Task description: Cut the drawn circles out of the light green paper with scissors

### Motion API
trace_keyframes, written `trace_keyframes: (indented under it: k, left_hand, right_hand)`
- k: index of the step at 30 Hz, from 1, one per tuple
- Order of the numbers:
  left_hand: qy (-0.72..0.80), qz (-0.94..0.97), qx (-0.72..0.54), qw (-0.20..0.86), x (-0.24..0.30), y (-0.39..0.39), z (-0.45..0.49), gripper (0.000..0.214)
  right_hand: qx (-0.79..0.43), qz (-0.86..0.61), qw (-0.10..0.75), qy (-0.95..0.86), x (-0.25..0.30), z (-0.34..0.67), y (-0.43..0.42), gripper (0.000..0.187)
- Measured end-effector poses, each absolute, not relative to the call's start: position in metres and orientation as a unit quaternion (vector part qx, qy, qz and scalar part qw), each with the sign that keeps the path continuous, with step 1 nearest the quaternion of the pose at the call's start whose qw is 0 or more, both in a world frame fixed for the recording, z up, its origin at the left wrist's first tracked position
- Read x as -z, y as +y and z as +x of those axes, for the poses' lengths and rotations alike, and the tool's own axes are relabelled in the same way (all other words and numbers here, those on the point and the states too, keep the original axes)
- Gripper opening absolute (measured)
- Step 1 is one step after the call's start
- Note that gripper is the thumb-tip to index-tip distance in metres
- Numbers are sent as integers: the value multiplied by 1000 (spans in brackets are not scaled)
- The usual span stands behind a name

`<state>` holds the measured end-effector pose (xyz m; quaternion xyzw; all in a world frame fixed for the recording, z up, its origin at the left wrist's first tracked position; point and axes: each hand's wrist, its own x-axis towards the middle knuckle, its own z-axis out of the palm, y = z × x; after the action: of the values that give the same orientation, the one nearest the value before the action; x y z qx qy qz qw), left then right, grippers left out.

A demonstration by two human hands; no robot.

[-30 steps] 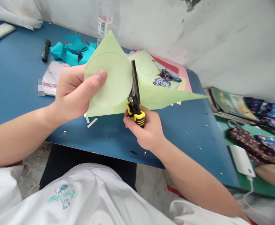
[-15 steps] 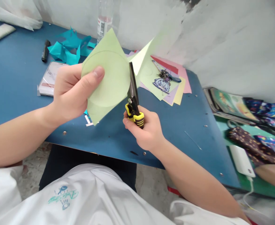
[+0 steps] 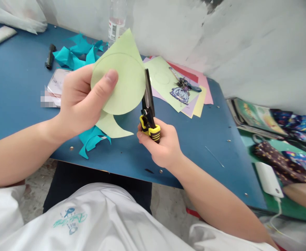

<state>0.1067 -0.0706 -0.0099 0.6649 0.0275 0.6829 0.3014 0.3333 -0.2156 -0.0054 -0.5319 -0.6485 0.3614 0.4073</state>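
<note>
My left hand (image 3: 81, 94) pinches a light green sheet of paper (image 3: 128, 80) in the air, thumb on top. A drawn circle line crosses its upper part, and its lower and right edge is cut round; a pointed corner stands at the top. In my right hand (image 3: 165, 141) are scissors (image 3: 148, 104) with yellow and black handles, their dark blades pointing up and lying close together at the paper's right edge. Below the sheet is a curved green paper offcut (image 3: 113, 127); whether it still joins the sheet is hidden. Teal paper scraps (image 3: 91, 139) lie under it.
On the blue table (image 3: 194, 146) are more teal scraps (image 3: 74, 57), a black marker (image 3: 50, 57), a clear case (image 3: 55, 82), a bottle (image 3: 116, 26) and stacked coloured papers (image 3: 163, 68) with a keychain (image 3: 180, 94) on top. A white power bank (image 3: 269, 179) lies on the right.
The green flap right of the blades is gone from there, and a curved green offcut now shows below the sheet. The sheet has tilted slightly. Both hands stay nearly in place.
</note>
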Motion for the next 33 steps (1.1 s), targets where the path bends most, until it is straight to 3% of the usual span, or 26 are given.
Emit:
trace_keyframes:
  k: [4,13,24,33]
  left_hand:
    - [70,681,-683,255,21,-57,107,69]
    - [117,676,-666,292,18,-64,105,63]
    - [113,680,-669,278,24,-50,105,80]
    - [38,693,-662,282,2,-69,108,66]
  right_hand:
    - [-364,-532,407,-647,7,333,-215,21]
    - [-360,-537,412,-642,10,333,-213,19]
    - [-369,-544,406,-635,14,334,-212,21]
    - [-345,-548,427,-631,21,333,-212,20]
